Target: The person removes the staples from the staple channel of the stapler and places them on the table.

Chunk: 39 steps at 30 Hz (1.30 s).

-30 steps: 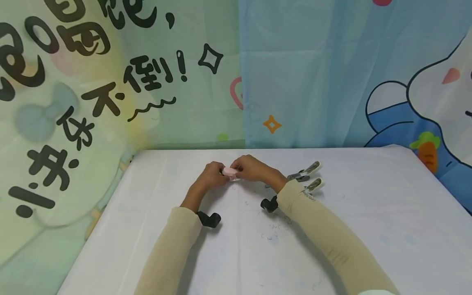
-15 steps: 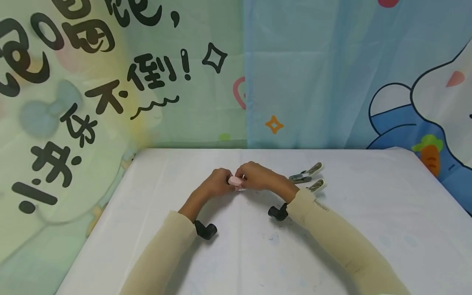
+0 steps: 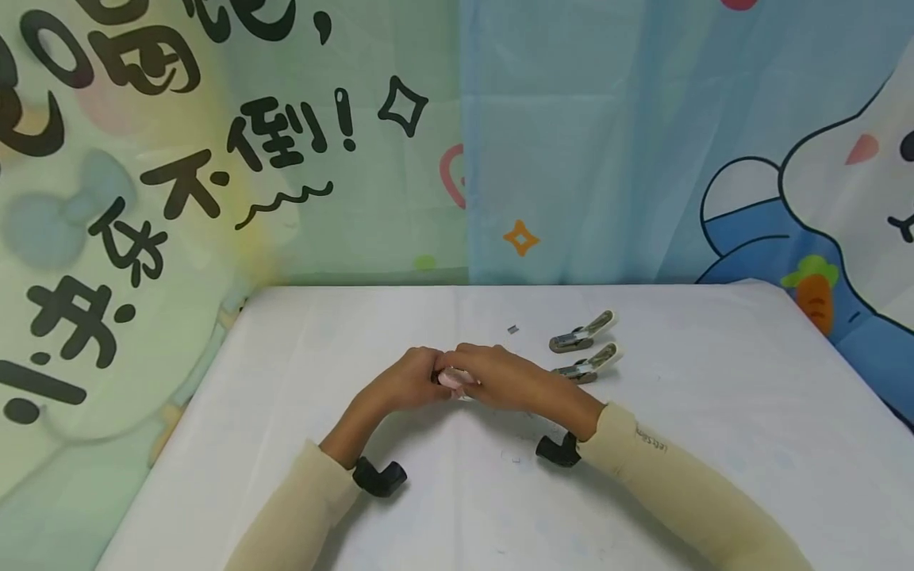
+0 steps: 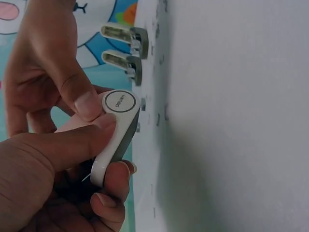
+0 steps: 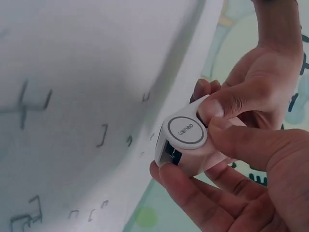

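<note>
Between both hands is a small pink-and-white stapler [image 3: 451, 378], marked with a ringed logo. My left hand [image 3: 410, 381] grips one end, and the left wrist view shows its thumb on the white part [image 4: 117, 133] with fingers curled beneath. My right hand [image 3: 500, 378] holds the other side. In the right wrist view, the stapler [image 5: 186, 133] has an opening with a dark inside, and a right fingertip lies just below it. Both thumbs meet close to the logo. Fingers hide much of the stapler's pink body.
Two metal clips with pale handles, one farther back [image 3: 581, 333] and one nearer [image 3: 589, 365], lie right of the hands. A small grey piece [image 3: 512, 328] lies behind them. Loose staples [image 5: 102, 136] are scattered on the white tabletop [image 3: 343, 317]. A printed curtain [image 3: 571, 143] hangs behind.
Both hands have come nearer the body with the stapler. The right hand now covers more of it, and the clips and small grey piece show beyond the right arm.
</note>
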### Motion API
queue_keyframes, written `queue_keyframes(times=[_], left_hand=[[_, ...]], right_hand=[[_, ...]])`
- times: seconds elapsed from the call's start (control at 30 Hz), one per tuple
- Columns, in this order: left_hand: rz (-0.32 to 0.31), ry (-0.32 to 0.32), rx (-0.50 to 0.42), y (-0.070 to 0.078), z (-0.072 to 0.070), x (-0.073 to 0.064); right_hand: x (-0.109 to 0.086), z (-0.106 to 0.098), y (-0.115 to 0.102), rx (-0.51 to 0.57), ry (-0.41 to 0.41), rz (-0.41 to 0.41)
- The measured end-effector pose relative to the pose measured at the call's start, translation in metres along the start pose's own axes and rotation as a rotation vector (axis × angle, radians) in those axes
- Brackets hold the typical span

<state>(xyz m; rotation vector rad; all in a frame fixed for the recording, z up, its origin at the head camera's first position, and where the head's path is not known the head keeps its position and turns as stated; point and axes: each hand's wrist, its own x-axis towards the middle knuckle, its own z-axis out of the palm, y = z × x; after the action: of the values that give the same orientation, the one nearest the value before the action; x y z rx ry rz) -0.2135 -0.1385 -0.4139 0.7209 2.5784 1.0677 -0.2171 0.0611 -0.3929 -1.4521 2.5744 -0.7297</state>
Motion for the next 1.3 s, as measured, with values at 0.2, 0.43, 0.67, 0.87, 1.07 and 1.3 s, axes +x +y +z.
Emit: queue_keyframes(times=[0.2, 0.43, 0.67, 0.87, 1.07, 1.3], left_hand=[[0.002, -0.001, -0.01, 0.005, 0.008, -0.003], [-0.008, -0.001, 0.018, -0.002, 0.017, -0.006], [-0.02, -0.004, 0.017, -0.003, 0.021, -0.005], [0.002, 0.014, 0.007, -0.001, 0.022, -0.005], [-0.011, 0.01, 0.027, -0.005, 0.023, -0.004], [-0.041, -0.018, 0.021, -0.005, 0.021, -0.004]], right_hand=[[-0.008, 0.003, -0.002, -0.082, 0.0, -0.068], [-0.011, 0.018, -0.002, -0.135, 0.023, -0.069], [-0.016, 0.026, -0.005, -0.174, 0.027, -0.06], [-0.019, 0.024, -0.007, -0.159, -0.024, -0.02], [-0.026, 0.015, 0.004, 0.099, -0.012, 0.103], [-0.026, 0.003, 0.013, 0.188, -0.057, 0.161]])
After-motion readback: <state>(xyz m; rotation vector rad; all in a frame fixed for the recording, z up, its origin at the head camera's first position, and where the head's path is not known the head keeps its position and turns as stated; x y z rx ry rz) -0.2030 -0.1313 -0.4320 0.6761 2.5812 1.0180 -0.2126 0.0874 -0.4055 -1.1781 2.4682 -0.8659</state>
